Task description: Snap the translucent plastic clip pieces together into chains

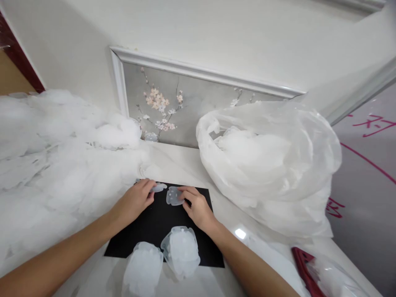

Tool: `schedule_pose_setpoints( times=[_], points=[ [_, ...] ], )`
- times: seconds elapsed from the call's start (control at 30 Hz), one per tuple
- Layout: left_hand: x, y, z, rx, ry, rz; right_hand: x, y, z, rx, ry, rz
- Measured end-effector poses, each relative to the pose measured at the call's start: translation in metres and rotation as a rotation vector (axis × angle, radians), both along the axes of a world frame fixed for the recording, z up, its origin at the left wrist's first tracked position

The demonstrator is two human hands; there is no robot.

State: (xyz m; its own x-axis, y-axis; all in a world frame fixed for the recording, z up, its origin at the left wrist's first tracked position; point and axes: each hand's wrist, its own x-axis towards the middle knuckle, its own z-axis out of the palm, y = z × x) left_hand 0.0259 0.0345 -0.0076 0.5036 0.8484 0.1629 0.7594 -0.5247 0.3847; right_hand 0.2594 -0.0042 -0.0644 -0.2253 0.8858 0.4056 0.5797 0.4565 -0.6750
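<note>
Head view: both hands [138,199] [198,206] palm-down.

on the bench [185,158], both hands [196,206] pinch small translucent pieces [175,196] above a black sheet [148,231]; two stacks [182,251] sit at its near edge, an open plastic bag [278,194] to the right.

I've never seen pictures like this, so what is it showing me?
No robot here, just a person's bare hands! The one picture comes from a camera worn on their head, looking forward and down. A black sheet lies on a white table. The left hand holds a thin cloudy piece; the right hand has its fingers on a spotted piece. A white heap is left, a see-through bag right.
</note>
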Motion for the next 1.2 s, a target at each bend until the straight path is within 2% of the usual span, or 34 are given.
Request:
schedule_pose_setpoints(
  times=[0.13, 0.23, 0.43, 0.57, 0.67, 0.73, 0.8, 0.87, 0.9, 0.93, 0.97, 1.1, 1.13, 1.2],
  points=[
    [-0.009, -0.010, 0.016, -0.302, -0.282, 0.158, 0.002, 0.000, 0.002, -0.043, 0.064, -0.058],
    [-0.012, -0.014, 0.012, -0.483, -0.401, 0.211, 0.001, -0.002, 0.004, -0.060, 0.104, -0.068],
    [-0.018, -0.011, -0.007, -0.464, -0.418, 0.082, -0.003, -0.004, 0.005, -0.058, 0.133, -0.087],
    [-0.022, -0.007, -0.010, -0.471, -0.446, 0.049, -0.003, -0.003, 0.003, -0.066, 0.145, -0.086],
    [-0.021, -0.006, -0.008, -0.488, -0.467, 0.086, -0.003, -0.003, 0.003, -0.089, 0.141, -0.078],
    [-0.020, -0.009, -0.004, -0.605, -0.542, 0.142, -0.004, -0.003, 0.004, -0.105, 0.165, -0.083],
    [-0.017, -0.013, 0.001, -0.828, -0.676, 0.170, -0.004, -0.003, 0.005, -0.123, 0.226, -0.106],
    [-0.014, -0.017, 0.004, -1.083, -0.763, 0.128, -0.004, -0.002, 0.005, -0.158, 0.300, -0.151],
    [-0.012, -0.018, 0.004, -1.157, -0.770, 0.108, -0.003, -0.002, 0.006, -0.183, 0.334, -0.179],
    [-0.011, -0.018, 0.004, -1.159, -0.755, 0.107, -0.003, -0.002, 0.005, -0.207, 0.362, -0.206],
    [-0.010, -0.017, 0.003, -1.075, -0.737, 0.135, -0.002, -0.001, 0.005, -0.224, 0.383, -0.229],
    [-0.012, -0.010, -0.001, -0.375, -0.757, 0.320, -0.002, -0.001, 0.006, -0.226, 0.429, -0.281],
    [-0.014, -0.009, -0.001, -0.299, -0.774, 0.323, -0.003, -0.001, 0.007, -0.212, 0.432, -0.275],
    [-0.017, -0.008, -0.001, -0.334, -0.810, 0.285, -0.004, -0.002, 0.008, -0.166, 0.429, -0.218]
  ],
)
